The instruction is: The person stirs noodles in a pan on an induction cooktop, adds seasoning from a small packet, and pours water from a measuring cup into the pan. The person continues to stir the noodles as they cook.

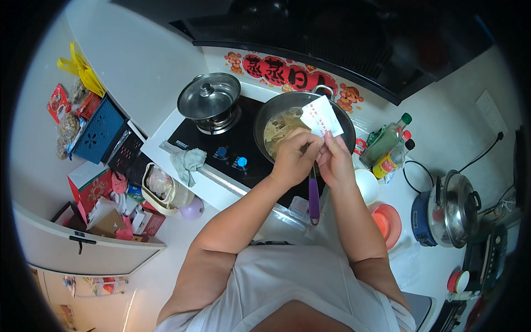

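Note:
Above a large metal wok [260, 124] on the gas stove, both my hands meet at a small white sachet [322, 116] with red print. My right hand [335, 159] grips its lower edge between thumb and fingers. My left hand [295, 155] pinches near the bottom corner, its fingertips close to my right thumb; how much of the sachet it holds is hidden. In the wok lies pale food in liquid [282, 124], partly covered by my left hand. A utensil with a purple handle [314, 201] extends from the wok towards me, below my hands.
A lidded pan [208, 97] sits on the left burner. A grey-green cloth [187, 162] hangs over the stove's front left edge. Right of the wok stand glass bottles [381, 143], a white bowl [366, 186], a pink bowl [396, 226] and an electric pot [446, 211]. The range hood [307, 37] overhangs the stove.

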A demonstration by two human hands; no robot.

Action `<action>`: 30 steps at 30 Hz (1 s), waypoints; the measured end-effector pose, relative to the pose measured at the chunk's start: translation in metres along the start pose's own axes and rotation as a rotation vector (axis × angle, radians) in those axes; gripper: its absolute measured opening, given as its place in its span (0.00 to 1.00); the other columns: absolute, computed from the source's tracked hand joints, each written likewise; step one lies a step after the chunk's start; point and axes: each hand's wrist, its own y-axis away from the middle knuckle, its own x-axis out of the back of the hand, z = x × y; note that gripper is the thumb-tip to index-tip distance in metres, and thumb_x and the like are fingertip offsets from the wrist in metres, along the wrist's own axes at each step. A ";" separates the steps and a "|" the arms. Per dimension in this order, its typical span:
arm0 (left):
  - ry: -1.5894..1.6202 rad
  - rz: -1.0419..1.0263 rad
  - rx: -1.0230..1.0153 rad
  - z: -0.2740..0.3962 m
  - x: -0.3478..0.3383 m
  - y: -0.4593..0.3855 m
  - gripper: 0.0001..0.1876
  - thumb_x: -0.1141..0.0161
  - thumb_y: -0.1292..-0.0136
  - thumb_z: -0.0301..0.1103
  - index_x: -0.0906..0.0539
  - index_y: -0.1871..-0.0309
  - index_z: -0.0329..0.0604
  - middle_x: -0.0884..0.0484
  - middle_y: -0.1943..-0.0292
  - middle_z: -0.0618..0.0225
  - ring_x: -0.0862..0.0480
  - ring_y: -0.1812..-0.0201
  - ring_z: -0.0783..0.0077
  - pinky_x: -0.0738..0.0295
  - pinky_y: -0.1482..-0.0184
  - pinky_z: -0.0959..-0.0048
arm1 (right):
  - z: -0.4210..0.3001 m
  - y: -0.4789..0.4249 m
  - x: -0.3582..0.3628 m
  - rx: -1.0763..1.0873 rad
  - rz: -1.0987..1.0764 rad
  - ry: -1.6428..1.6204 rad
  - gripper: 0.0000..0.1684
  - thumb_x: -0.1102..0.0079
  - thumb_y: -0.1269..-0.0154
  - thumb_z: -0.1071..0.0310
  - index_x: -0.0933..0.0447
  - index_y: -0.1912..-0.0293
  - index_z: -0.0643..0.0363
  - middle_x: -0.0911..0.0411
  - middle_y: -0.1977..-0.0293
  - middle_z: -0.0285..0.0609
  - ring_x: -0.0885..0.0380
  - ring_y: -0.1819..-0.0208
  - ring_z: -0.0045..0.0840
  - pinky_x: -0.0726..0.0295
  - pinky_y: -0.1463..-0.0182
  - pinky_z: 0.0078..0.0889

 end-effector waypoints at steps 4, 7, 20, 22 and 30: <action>-0.054 -0.020 -0.046 -0.011 -0.002 -0.006 0.02 0.39 0.40 0.24 0.18 0.65 0.36 0.19 0.64 0.62 0.20 0.61 0.67 0.28 0.54 0.72 | -0.002 -0.011 -0.003 -0.004 -0.041 0.024 0.18 0.48 0.29 0.64 0.30 0.42 0.57 0.22 0.53 0.37 0.23 0.56 0.18 0.25 0.52 0.26; -0.050 0.032 -0.063 -0.016 0.001 -0.002 0.02 0.39 0.40 0.23 0.18 0.65 0.35 0.18 0.61 0.61 0.20 0.59 0.66 0.27 0.53 0.72 | -0.010 -0.029 0.001 0.024 0.059 0.155 0.18 0.46 0.29 0.64 0.29 0.43 0.59 0.20 0.56 0.39 0.20 0.60 0.21 0.20 0.58 0.24; -0.060 0.221 0.255 -0.036 0.093 0.064 0.02 0.39 0.37 0.25 0.18 0.63 0.38 0.20 0.62 0.67 0.22 0.63 0.78 0.27 0.60 0.80 | -0.032 -0.152 0.056 0.144 0.107 1.394 0.14 0.39 0.37 0.59 0.17 0.60 0.59 0.20 0.78 0.38 0.23 0.77 0.20 0.25 0.68 0.28; -0.066 0.249 0.271 -0.037 0.100 0.072 0.02 0.39 0.37 0.25 0.18 0.63 0.38 0.20 0.63 0.68 0.22 0.63 0.77 0.28 0.62 0.80 | -0.029 -0.155 0.050 0.132 0.081 1.422 0.14 0.38 0.37 0.59 0.17 0.60 0.59 0.20 0.77 0.38 0.23 0.77 0.19 0.25 0.68 0.28; -0.029 0.269 0.291 -0.045 0.103 0.083 0.02 0.39 0.36 0.25 0.18 0.63 0.38 0.21 0.64 0.69 0.24 0.65 0.80 0.29 0.62 0.81 | -0.023 -0.156 0.053 0.119 0.043 1.733 0.17 0.39 0.38 0.55 0.18 0.57 0.57 0.18 0.66 0.51 0.19 0.62 0.40 0.25 0.56 0.37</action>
